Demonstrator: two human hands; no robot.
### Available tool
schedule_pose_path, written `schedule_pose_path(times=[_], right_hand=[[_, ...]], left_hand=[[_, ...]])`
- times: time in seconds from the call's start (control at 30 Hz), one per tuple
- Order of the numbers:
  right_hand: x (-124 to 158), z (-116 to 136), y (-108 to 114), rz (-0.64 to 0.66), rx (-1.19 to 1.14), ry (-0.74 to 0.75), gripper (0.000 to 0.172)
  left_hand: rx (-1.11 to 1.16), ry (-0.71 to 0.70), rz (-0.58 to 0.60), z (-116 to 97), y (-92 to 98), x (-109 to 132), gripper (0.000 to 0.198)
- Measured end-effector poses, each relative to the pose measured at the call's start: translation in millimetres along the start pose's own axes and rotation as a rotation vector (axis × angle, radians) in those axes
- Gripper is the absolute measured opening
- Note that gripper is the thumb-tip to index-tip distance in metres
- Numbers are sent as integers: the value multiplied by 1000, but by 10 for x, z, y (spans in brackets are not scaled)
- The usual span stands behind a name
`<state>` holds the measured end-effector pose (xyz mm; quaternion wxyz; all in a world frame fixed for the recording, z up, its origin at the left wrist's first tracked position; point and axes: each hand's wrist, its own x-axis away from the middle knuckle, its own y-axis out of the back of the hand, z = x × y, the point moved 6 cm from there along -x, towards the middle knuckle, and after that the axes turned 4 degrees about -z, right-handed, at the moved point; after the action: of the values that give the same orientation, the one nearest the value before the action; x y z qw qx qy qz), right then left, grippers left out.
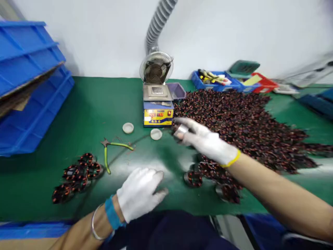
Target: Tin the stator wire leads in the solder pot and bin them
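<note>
My right hand [208, 140], in a white glove with a yellow cuff, pinches a small motor stator [181, 130] with a silvery side, blurred by motion, in front of the solder pot. My left hand [142, 191], also gloved, is held over the green bench with thumb and fingers apart and nothing in it. Beyond it lie green-handled cutters [106, 154], jaws spread. Several black stators with copper windings [75, 177] are grouped to the left. A few more stators [194, 178] sit below my right hand.
A yellow-and-blue solder pot [158, 113] stands at the back beneath a grey hose [159, 22]. Two small white dishes [128, 127] are before it. A big heap of small black-and-copper parts [249, 128] spreads right. Blue crates [28, 104] lean left; small bins [231, 83] line the back.
</note>
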<state>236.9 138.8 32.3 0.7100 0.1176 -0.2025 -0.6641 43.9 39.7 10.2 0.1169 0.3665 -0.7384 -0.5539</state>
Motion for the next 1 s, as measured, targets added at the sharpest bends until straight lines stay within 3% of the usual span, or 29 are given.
schedule_pose_path(times=[0.1, 0.17, 0.23, 0.33, 0.43, 0.5, 0.57, 0.63, 0.73, 0.83, 0.9, 0.93, 1.0], right_hand=[[281, -320, -298, -5, 346, -164, 42], [362, -406, -426, 26, 551, -174, 34], [395, -396, -477, 95, 684, -96, 32], [565, -325, -361, 146, 748, 59, 55], [952, -312, -139, -3, 881, 287, 71], [1232, -419, -85, -112, 1015, 417, 65], [1422, -591, -149, -134, 1098, 482, 55], [1508, -701, -250, -159, 1093, 518, 48], [1516, -619, -373, -215, 905, 593, 46], [1423, -368, -486, -163, 651, 645, 50], [1323, -188, -555, -128, 509, 666, 50], [1277, -97, -576, -143, 451, 698, 48], [1213, 68, -590, -236, 379, 803, 41]], left_hand=[[0, -13, 10, 20, -18, 6, 27], [-16, 0, 39, 50, -42, -4, 29], [-39, 23, 75, 83, -67, -15, 30], [-47, 36, 87, 114, -73, -20, 31], [-42, 48, 32, 145, -44, -5, 32], [-15, 83, -36, 177, -15, 8, 35], [65, 149, -97, 213, 2, 18, 38], [217, 260, -108, 256, -24, 22, 38], [624, 516, -43, 316, -173, 47, 50], [1249, 688, 184, 210, -448, 82, 71], [1591, 718, 320, 98, -558, 91, 71], [1692, 737, 316, 85, -576, 86, 68], [1762, 790, 124, 161, -547, 61, 56]])
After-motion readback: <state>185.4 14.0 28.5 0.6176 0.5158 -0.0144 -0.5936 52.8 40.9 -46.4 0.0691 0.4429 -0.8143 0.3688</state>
